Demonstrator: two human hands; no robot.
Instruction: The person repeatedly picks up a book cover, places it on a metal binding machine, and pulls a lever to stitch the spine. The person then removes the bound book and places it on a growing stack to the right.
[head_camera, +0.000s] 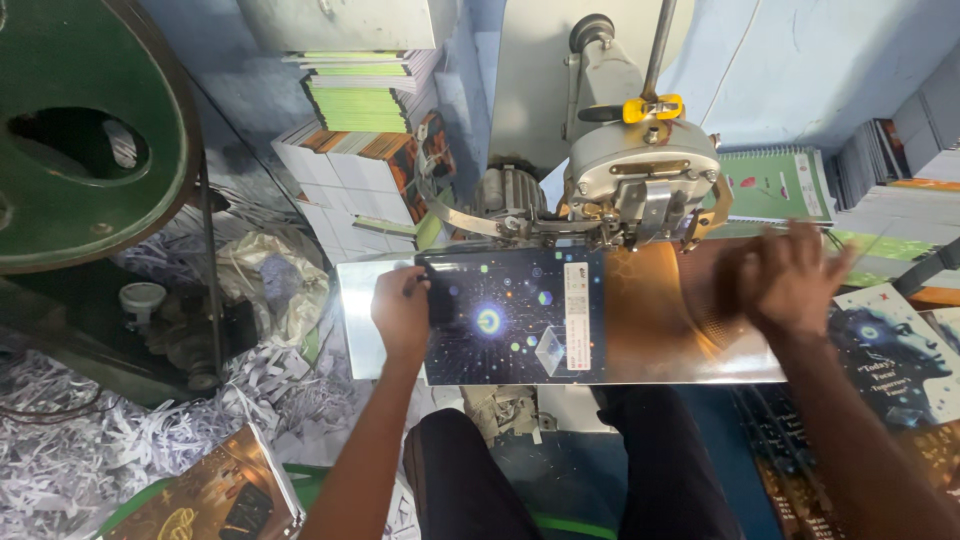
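A dark glossy booklet cover (515, 318) with a starry print lies flat on the shiny metal table (355, 300) of a grey stitching machine (640, 180). My left hand (402, 312) grips the cover's left edge, thumb on top. My right hand (785, 278) hovers blurred over the table's right part, fingers spread, holding nothing. The brown half of the open cover (660, 320) lies under the machine head.
Stacks of green and orange booklets (365, 100) stand behind the table. A green spiral notebook (780, 185) and printed covers (890, 340) lie at right. Shredded paper (120, 440) covers the floor at left, by a green machine (70, 150). My knees (570, 470) are below the table.
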